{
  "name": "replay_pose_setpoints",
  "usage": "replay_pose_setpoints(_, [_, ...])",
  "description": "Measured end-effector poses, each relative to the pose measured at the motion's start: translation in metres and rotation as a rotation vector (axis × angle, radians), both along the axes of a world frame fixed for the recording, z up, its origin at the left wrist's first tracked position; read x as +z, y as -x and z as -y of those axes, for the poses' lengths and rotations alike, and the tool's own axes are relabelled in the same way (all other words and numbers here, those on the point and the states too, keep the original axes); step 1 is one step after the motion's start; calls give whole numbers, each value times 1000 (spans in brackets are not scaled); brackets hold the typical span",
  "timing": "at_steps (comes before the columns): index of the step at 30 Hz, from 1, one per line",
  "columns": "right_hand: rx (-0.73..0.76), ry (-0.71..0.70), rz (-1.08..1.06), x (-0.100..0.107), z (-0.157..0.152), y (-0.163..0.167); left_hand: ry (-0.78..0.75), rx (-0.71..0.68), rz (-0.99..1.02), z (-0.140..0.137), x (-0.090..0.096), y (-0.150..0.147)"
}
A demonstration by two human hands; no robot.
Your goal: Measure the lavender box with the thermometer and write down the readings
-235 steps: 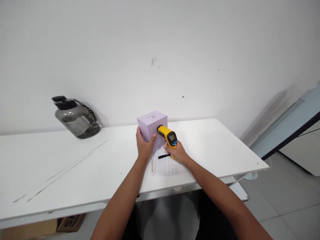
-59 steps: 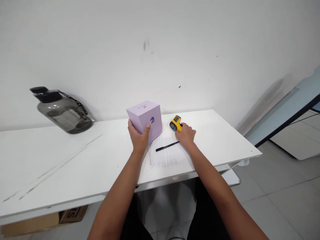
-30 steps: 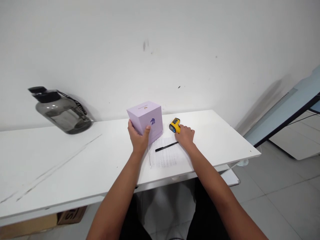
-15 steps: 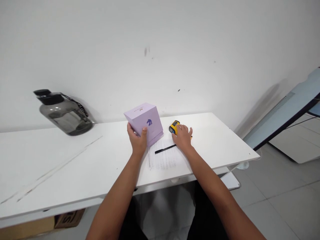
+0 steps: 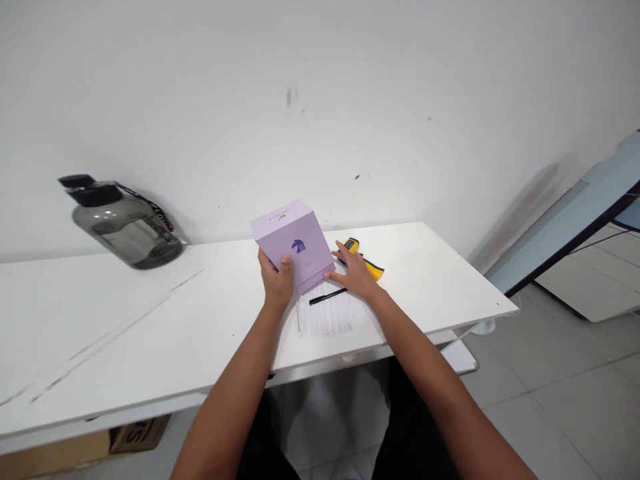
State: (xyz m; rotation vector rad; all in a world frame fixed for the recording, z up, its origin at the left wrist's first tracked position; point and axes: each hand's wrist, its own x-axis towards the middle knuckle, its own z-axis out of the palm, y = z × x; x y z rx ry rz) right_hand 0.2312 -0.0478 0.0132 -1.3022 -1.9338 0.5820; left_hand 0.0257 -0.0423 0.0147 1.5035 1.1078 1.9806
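A lilac box [image 5: 313, 247] with a dark blue horse-head logo is tilted above the table. My left hand [image 5: 277, 277] grips its left side, thumb across the front face. At the box's lower right corner is my right hand [image 5: 356, 272], fingers spread; its thumb tip is at the box edge, and I cannot tell whether it presses on it. Behind that hand lies a yellow and black handheld device [image 5: 374, 269], partly covered. A black pen [image 5: 327, 296] rests on a written sheet of paper [image 5: 325, 321] below the box.
A large grey water bottle [image 5: 127, 230] with a black cap stands at the left by the wall. The white table [image 5: 125, 327] ends at the right, near a leaning framed panel [image 5: 560, 233]. Under the table is a cardboard box [image 5: 140, 433].
My right hand has left the yellow device and moved left to the lilac box, its fingers spreading. My left hand keeps its hold, and the box has shifted slightly right.
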Motion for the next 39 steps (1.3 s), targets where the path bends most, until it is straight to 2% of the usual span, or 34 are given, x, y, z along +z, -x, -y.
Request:
replay_pose_setpoints(6, [24,0,86,-2,1,4,19,9,34,0,1,-1])
replay_pose_setpoints(12, [56,-34,58,-5,-1,5,22,24,37,0,0,-1])
replay_pose_setpoints(22, [57,64,43,-1,2,6,3,44,19,0,2,0])
replay_pose_setpoints(26, [48,14,114,-6,0,5,2,69,29,-1,1,2])
replay_pose_setpoints(29, [42,-21,192,-7,-1,4,11,108,112,-4,-1,4])
replay_pose_setpoints(34, [-67,-61,13,-3,1,3,42,129,184,-8,-4,4])
replay_pose_setpoints(39, [-35,-1,-37,-2,4,4,67,66,149,-6,-5,1])
